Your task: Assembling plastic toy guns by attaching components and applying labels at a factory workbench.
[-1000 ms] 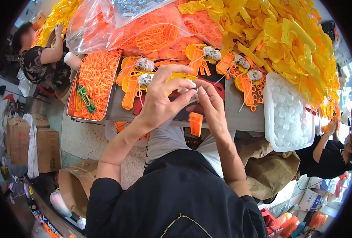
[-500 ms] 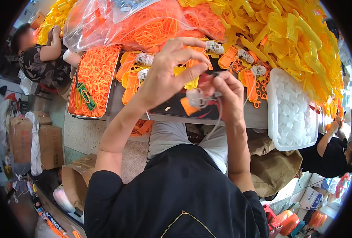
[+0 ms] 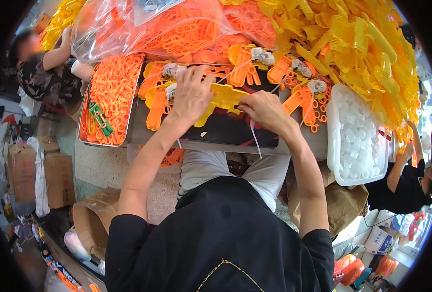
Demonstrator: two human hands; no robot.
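Since half a second ago, both hands have been lowered from in front of the body onto the desk (image 3: 293, 141), and a yellow plastic part (image 3: 223, 100) is now pressed flat on the dark mat (image 3: 235, 129) there. The left hand (image 3: 191, 95) is laid over the left end of the yellow part, fingers spread and bent down on it. The right hand (image 3: 264, 109) is closed in a pinch at the part's right end, where a thin white cord (image 3: 255, 141) is held; the cord hangs over the near edge of the desk. Orange parts (image 3: 155, 100) lie just left of the left hand, and more with small white pieces lie beyond both hands. A metal tray (image 3: 133, 109) of orange rings sits at the far left, a white tray (image 3: 333, 146) of white caps at the right. Yellow parts (image 3: 352, 44) are heaped behind.
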